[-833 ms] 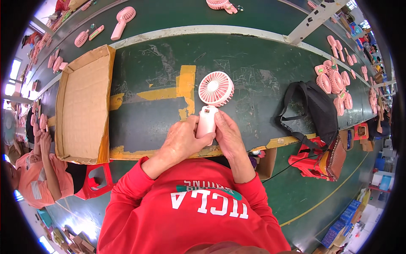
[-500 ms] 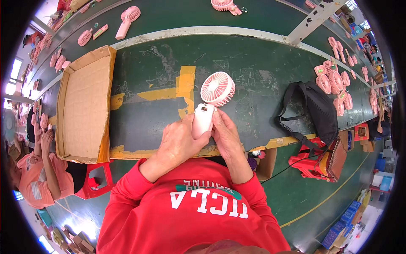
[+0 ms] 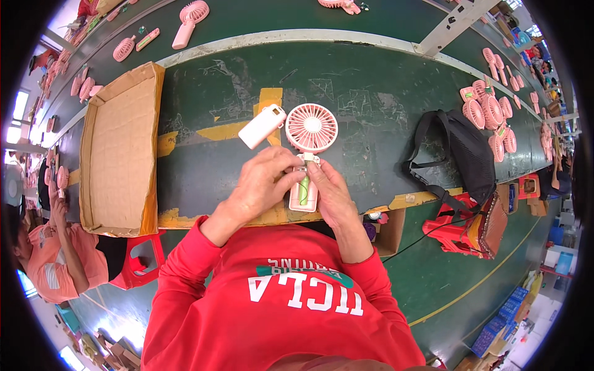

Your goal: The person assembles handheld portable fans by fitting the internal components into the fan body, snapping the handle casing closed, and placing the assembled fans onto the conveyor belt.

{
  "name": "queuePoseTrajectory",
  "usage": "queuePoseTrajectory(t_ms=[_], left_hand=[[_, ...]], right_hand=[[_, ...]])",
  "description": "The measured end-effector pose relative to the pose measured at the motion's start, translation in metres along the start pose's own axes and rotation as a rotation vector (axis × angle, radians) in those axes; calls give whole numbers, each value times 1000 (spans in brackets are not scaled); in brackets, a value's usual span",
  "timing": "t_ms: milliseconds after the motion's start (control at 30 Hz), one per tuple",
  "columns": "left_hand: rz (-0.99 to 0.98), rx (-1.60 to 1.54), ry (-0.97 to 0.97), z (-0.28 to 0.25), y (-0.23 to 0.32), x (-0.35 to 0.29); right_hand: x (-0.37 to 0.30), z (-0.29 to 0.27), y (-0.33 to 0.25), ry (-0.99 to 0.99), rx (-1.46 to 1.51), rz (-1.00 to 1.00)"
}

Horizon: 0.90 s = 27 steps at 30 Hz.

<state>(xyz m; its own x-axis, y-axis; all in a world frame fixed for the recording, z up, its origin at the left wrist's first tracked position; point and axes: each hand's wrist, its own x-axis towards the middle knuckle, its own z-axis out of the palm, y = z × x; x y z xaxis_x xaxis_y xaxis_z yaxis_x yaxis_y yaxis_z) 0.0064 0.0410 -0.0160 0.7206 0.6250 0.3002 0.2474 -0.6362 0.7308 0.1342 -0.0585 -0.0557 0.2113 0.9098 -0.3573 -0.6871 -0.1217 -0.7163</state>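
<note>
A pink handheld fan [image 3: 311,128] lies on the green workbench in front of me, its round grille pointing away from me. Its handle is uncovered and shows a green cell with a wire [image 3: 304,191]. My left hand [image 3: 267,179] pinches at the top of the handle, thumb and fingertips close together; what is between them is too small to make out. My right hand [image 3: 333,190] grips the handle's right side near the neck. Left of the fan head lies the loose pale pink handle cover [image 3: 262,126], tilted on the bench.
A shallow cardboard box [image 3: 119,148] stands on the left of the bench. To the right are a black bag [image 3: 461,154] and a pile of pink fans [image 3: 491,112]. More fans lie beyond the white rail [image 3: 309,37]. A person in orange [image 3: 65,260] sits at the left.
The pale cover has left my hands and now lies left of the fan head. The open handle with its green cell has come into sight. My left hand has shifted to the handle's top.
</note>
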Motion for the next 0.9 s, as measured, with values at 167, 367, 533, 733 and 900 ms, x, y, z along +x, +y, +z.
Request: queuePoseTrajectory(t_ms=[167,367,533,733,900], left_hand=[[-58,-103,-53,8,-8,2],[-215,-190,-135,6,-17,12],[-282,-379,-235,4,-24,9],[-199,-315,-195,5,-24,5],[-207,-328,-178,6,-23,2]], right_hand=[[-2,2,0,3,-49,-14],[2,1,2,-20,-217,-34],[1,4,2,-11,-188,-38],[-1,4,1,-3,-226,-29],[-2,3,2,37,-225,-5]])
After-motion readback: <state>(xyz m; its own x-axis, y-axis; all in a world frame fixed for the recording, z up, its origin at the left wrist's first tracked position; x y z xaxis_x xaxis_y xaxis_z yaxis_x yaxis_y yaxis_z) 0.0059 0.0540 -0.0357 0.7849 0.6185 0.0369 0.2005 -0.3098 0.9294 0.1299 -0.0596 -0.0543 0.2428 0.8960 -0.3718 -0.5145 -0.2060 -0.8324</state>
